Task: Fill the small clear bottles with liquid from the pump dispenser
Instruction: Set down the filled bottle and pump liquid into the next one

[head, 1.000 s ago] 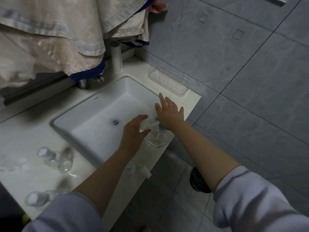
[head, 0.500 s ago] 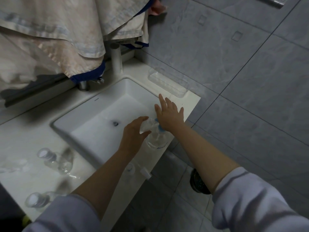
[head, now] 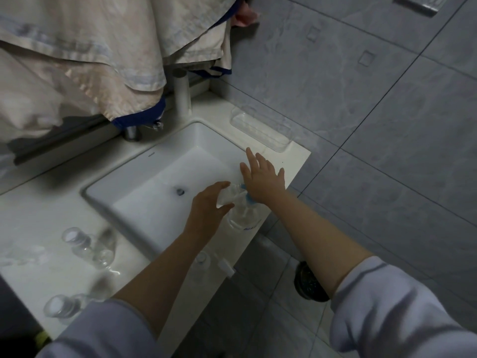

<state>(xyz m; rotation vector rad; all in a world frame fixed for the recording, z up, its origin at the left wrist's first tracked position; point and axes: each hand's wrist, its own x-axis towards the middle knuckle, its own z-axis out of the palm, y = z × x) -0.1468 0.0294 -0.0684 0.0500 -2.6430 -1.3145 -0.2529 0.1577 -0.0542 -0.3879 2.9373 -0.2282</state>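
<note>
Held bottle: one small clear bottle [head: 227,196] at the right front edge of the sink, just above the dispenser; it lies tilted, long axis running roughly left-low to right-high, its right end toward the blue pump head. Which end is the mouth cannot be told.
Pump dispenser: one, a clear round-bodied pump dispenser [head: 244,217] standing upright on the counter's narrow front-right strip, with a blue pump head [head: 249,198] on top.
Left hand: the left hand [head: 207,210] is curled round the held bottle, thumb below and fingers over its top.
Right hand: the right hand [head: 263,180] lies flat on the pump head, fingers straight and spread, pointing away toward the wall; the palm covers most of the pump.
Other bottles, counted: three more clear ones in view. Two stand on the counter left of the sink, one with a white top [head: 77,240] farther back and one [head: 58,307] at the near edge; both are blurred. A third small one [head: 202,262] stands at the front edge beside the left forearm.
Cap: one small white piece [head: 227,267] just right of that third bottle.
Sink: white rectangular sink [head: 144,177] set in a white counter [head: 38,208].
Tray: one clear tray [head: 260,131] against the grey tiled wall.
Cloth: pale cloth [head: 90,47] hangs over the back of the counter.
</note>
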